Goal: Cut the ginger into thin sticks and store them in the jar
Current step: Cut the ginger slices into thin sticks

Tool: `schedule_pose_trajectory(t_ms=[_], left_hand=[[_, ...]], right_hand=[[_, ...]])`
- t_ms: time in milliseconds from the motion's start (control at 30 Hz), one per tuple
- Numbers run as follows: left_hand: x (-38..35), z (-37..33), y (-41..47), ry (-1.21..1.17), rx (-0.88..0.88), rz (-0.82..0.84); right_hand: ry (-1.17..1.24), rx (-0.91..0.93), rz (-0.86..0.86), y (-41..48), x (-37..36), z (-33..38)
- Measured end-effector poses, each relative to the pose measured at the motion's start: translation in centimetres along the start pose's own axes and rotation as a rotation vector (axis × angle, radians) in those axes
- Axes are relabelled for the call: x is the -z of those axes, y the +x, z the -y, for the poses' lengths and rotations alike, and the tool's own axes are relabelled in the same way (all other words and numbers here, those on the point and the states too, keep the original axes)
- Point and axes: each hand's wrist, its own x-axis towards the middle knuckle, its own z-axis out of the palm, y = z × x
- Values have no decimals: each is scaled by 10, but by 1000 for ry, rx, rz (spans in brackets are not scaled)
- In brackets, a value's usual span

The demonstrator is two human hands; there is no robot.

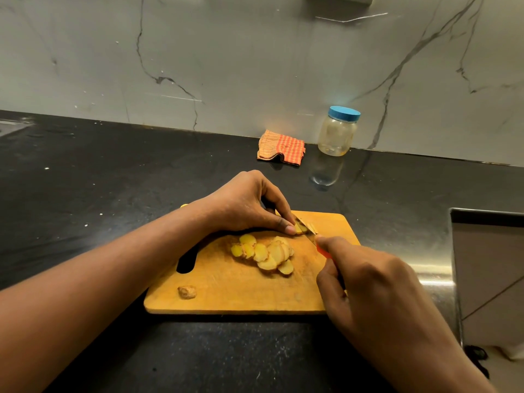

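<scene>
Item: ginger, in work. Step in hand, as I judge it: slices being cut down into sticks. The left hand lies over the far edge of the cutting board, thumb and fingertips pinching a small stack of slices near the board's far right corner. The right hand is curled round the orange handle of the knife, blade laid against that stack. To do it well: tuck the pinching fingertips back from the blade, keep the stack flat so it cannot slide, take narrow, even, parallel cuts. Held stock: pale yellow, thin, partly hidden under the thumb. Waiting stock: a loose overlapping heap of round slices at mid-board, yellow with paler rims. One knobbly brown offcut lies near the board's near left corner. The jar, clear, blue lid on, stands at the back edge of the countertop, well apart from the board, with a checked cloth beside it.
</scene>
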Motion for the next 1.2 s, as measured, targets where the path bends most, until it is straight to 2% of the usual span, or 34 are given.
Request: schedule_pose_trajectory(t_ms=[500, 833, 1200], left_hand=[[-1, 1, -2, 3, -30, -7], [2, 3, -1, -13, -17, 22], [3, 5, 0, 0, -21, 18]], right_hand=[[-36, 24, 13, -2, -6, -2], [53, 19, -61, -19, 12, -9], [93, 15, -28, -14, 10, -3]])
